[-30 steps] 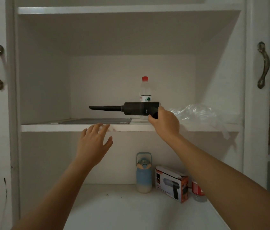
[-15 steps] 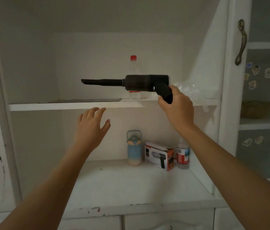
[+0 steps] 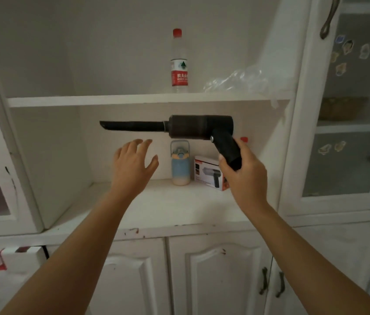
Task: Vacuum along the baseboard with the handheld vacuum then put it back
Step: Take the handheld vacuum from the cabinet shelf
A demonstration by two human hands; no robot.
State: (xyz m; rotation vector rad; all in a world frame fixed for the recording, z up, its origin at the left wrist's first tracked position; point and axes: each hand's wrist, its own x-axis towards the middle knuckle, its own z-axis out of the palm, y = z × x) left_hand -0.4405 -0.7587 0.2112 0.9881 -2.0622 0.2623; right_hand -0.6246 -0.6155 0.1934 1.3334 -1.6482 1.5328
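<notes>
A black handheld vacuum (image 3: pixel 200 127) with a long narrow nozzle pointing left hangs in the air in front of the white cabinet, below the upper shelf (image 3: pixel 147 100). My right hand (image 3: pixel 244 172) grips its angled handle from below. My left hand (image 3: pixel 133 165) is raised beneath the nozzle with its fingers spread, touching nothing. No baseboard is in view.
On the upper shelf stand a water bottle (image 3: pixel 179 64) with a red cap and crumpled clear plastic (image 3: pixel 241 80). The lower shelf (image 3: pixel 161 208) bears a blue flask (image 3: pixel 180 163) and a vacuum box (image 3: pixel 210 172). Cabinet doors (image 3: pixel 220 276) are closed below; glass doors flank both sides.
My right hand has lifted the vacuum off the upper shelf and brought it down and toward me. The left hand has dropped away from the shelf edge. The view has tilted downward.
</notes>
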